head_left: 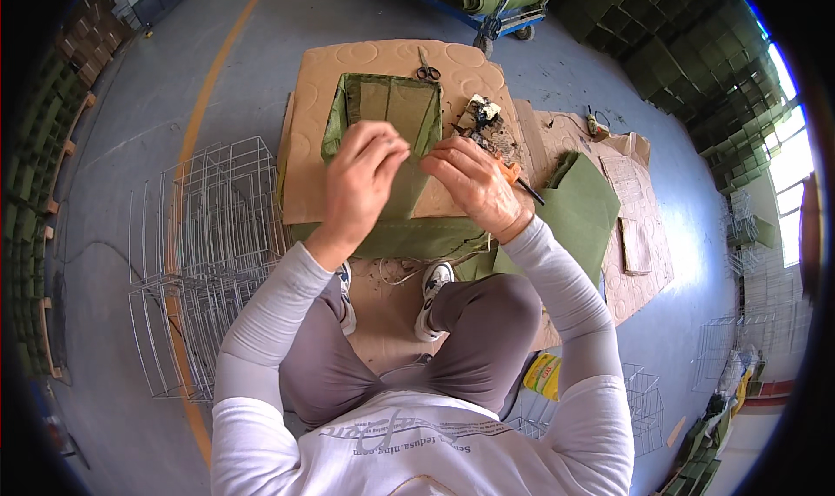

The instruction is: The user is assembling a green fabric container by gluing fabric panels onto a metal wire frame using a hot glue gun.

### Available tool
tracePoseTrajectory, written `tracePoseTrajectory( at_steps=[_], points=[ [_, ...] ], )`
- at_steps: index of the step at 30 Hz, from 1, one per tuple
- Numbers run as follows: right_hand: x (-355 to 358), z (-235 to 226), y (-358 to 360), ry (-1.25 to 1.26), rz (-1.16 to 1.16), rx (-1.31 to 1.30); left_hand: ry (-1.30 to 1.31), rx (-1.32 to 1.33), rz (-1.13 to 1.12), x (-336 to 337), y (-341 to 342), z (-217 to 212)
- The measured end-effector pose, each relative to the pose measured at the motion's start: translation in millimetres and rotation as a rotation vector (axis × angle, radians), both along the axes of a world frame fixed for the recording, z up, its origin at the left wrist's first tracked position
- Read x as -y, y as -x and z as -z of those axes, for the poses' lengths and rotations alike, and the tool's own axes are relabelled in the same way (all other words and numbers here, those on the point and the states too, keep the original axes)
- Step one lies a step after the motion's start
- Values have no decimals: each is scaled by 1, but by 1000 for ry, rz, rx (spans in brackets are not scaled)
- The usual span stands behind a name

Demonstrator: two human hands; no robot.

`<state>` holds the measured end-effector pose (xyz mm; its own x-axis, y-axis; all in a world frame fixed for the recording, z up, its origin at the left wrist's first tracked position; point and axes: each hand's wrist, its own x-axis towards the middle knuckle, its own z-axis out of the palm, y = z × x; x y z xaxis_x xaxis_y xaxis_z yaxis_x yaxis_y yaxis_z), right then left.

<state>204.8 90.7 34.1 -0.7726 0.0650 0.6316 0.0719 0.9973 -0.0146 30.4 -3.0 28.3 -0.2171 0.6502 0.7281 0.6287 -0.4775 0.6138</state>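
A box-shaped green fabric basket (383, 83) with an open top lies in front of me on a cardboard-covered work surface (313, 196). My left hand (364, 170) is raised over its near left part, thumb and fingers pinched together. Close by on the right, my right hand (474, 176) is also closed in a pinch beside the basket's near right corner. Whatever is between the fingers of either hand is too small or hidden to name. My hands are a short gap apart and hide part of the basket's near side.
Black-handled scissors (427, 70) lie beyond the basket. An orange-handled tool (515, 176) and dark scraps (491, 131) are to the right. Green fabric (591, 205) lies farther right on cardboard. Wire frames (213, 252) stack at left; a blue cart (487, 26) stands behind.
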Motion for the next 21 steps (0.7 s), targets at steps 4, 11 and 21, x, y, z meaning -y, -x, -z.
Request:
tracePoseTrajectory(
  at_steps=[4, 11, 21],
  points=[
    [-1, -6, 3, 5, -1, 44, -200, -398, -51, 10, 16, 8],
    [4, -23, 11, 61, 41, 149, -84, -477, 24, -10, 19, 12],
    [31, 10, 3, -99, 170, -98, 311, -266, 196, -11, 26, -13]
  ],
)
